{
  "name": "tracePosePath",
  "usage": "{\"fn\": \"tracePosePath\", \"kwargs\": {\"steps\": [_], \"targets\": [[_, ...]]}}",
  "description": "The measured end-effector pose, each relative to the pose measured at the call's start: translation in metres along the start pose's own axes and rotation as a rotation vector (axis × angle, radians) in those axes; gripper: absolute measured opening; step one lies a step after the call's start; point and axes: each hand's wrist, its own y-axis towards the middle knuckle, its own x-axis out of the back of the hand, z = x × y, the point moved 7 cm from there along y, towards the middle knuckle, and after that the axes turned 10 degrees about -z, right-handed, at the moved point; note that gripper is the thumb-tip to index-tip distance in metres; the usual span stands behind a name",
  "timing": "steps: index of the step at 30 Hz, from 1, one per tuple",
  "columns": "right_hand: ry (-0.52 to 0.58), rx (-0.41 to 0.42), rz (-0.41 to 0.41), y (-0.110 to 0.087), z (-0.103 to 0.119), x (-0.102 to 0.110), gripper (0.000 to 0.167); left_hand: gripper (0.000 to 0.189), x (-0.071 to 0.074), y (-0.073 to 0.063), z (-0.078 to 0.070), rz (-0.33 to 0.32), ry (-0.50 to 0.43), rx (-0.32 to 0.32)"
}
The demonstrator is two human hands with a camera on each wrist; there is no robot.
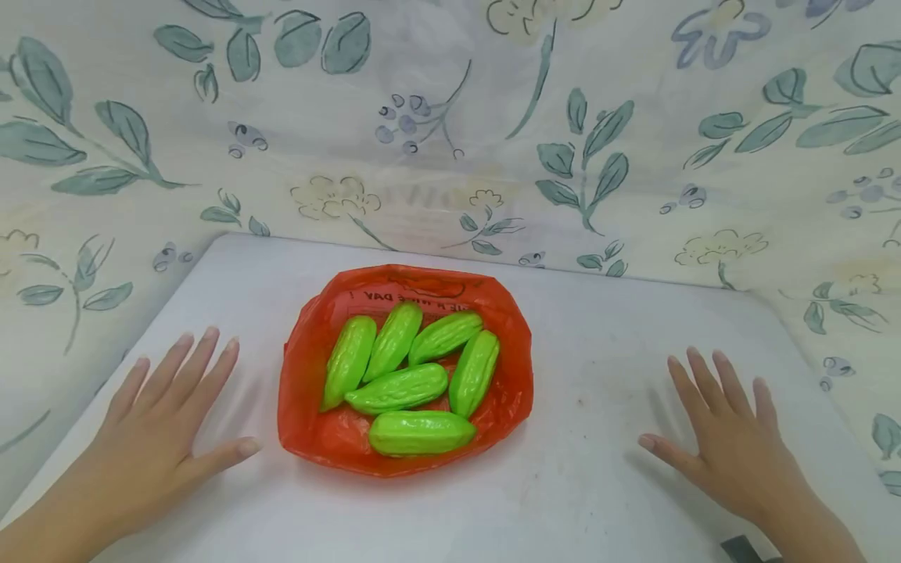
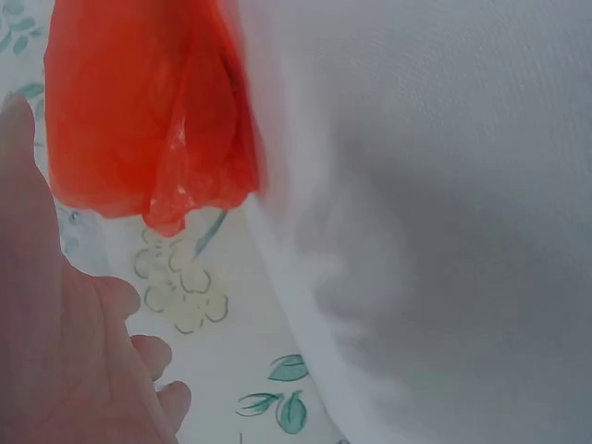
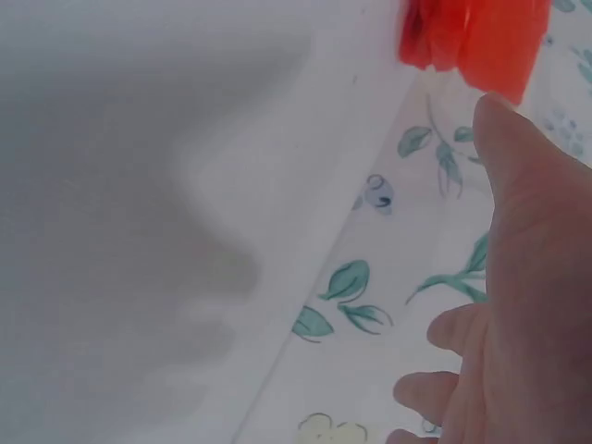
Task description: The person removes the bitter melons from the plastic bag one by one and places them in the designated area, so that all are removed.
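A red plastic bag [image 1: 299,407] stands with its mouth spread wide in the middle of the head view. Inside it lie several bright green, ridged bitter melons [image 1: 397,389], one of them [image 1: 422,432] along the near side. To the left of the bag my left hand [image 1: 158,430] hovers palm down, fingers spread, holding nothing. On the far right my right hand [image 1: 735,446] is spread the same way, farther from the bag and also holding nothing. Both wrist views show the bag's outer side, beyond the left thumb [image 2: 17,139] and the right thumb [image 3: 504,139].
The bag rests on a white tabletop [image 1: 591,469]. Behind and beside the table hangs a pale cloth [image 1: 450,188] printed with leaves and flowers. A small dark object [image 1: 741,549] shows at the bottom edge by the right wrist.
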Motion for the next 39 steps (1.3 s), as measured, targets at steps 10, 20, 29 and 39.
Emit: {"fn": "tracePosePath", "kwargs": {"steps": [10,20,29,39], "targets": [[0.027,0.036,-0.052,0.011,0.016,0.016,0.113,0.118,0.008,0.003,-0.004,-0.030,-0.020,-0.008],[0.053,0.040,-0.104,0.037,0.054,0.035,0.104,0.126,0.016,0.010,-0.013,-0.049,0.046,-0.009],[0.060,0.073,-0.028,0.061,0.093,0.044,0.099,0.126,0.031,0.025,-0.031,-0.089,0.012,-0.008],[0.197,0.194,-0.100,0.073,0.136,0.049,0.093,0.123,0.028,0.041,-0.047,-0.017,-0.010,0.098]]}}
